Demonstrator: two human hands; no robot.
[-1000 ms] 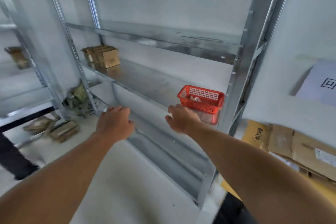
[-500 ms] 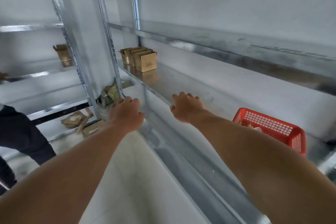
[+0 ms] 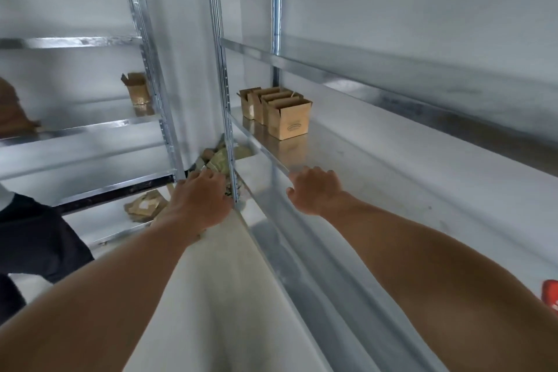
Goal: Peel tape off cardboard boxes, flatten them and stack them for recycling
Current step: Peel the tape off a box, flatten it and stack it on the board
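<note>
Several small open cardboard boxes (image 3: 282,113) stand in a row at the far end of the metal shelf (image 3: 377,166). My right hand (image 3: 315,190) reaches out over the shelf's front edge, fingers curled, holding nothing, well short of the boxes. My left hand (image 3: 200,199) is stretched forward in front of the shelf post (image 3: 225,100), palm down and empty. Another open box (image 3: 137,89) stands on the neighbouring rack at left. Flattened cardboard pieces (image 3: 146,205) lie on the floor beyond my left hand.
A heap of crumpled cardboard and tape (image 3: 219,160) sits in the corner behind the post. A person in dark clothes (image 3: 33,235) stands at the left edge. A red basket (image 3: 551,294) shows at the right edge. The pale floor (image 3: 217,296) runs along the rack.
My view has swung left along the shelf. The boxes are now nearer and larger, the red basket has slid almost out at the right, and both hands have stayed stretched forward.
</note>
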